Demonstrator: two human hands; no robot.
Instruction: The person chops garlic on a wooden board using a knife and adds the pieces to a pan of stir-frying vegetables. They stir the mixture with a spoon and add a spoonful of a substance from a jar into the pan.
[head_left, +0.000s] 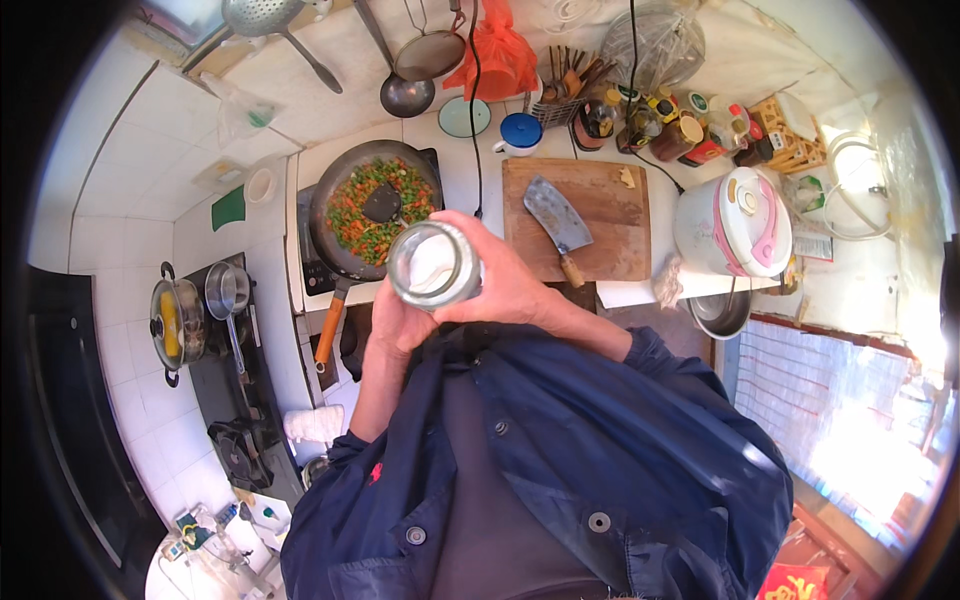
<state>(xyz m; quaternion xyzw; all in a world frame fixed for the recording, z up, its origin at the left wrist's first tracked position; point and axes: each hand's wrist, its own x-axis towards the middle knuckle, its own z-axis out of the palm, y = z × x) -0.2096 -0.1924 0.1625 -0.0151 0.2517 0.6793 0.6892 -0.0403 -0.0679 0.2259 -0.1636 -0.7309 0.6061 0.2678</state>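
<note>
An open glass jar (435, 264) with white contents is held upright in front of my chest, its mouth facing up at me. My right hand (501, 274) wraps around the jar's right side. Against its lower left side rests my left hand (401, 319), whose fingers are mostly hidden behind the glass. Just beyond the jar, a frying pan (322, 187) sits on an induction cooker (319, 281). Diced green and orange vegetables (360, 184) fill the pan. A dark spatula (382, 202) lies among them, its handle running out of sight behind the jar.
Right of the pan, a cleaver (559, 214) lies on a wooden cutting board (622, 240). Beyond are a blue-lidded mug (521, 131) and several seasoning jars (675, 135). A rice cooker (697, 225) stands at right. The pan's orange handle (330, 330) projects toward me. A black cable (474, 112) hangs over the counter.
</note>
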